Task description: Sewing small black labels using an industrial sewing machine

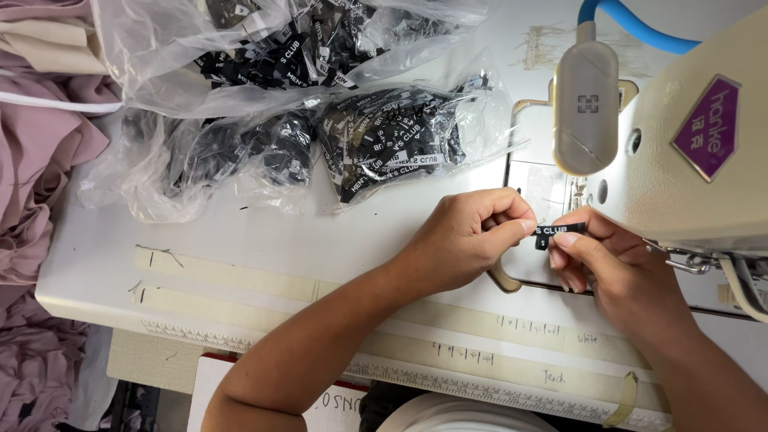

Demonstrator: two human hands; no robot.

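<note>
Black woven fabric label with white lettering, small and narrow, was pinched at one end by the left hand and at the other by the right hand, both closed narrow on it, just in front of a cream sewing machine. Beyond the left hand lay clear plastic bags of black labels on the white counter. Strips of beige tape crossed the counter below the hands. Mauve cloth was heaped far to the left.
</note>
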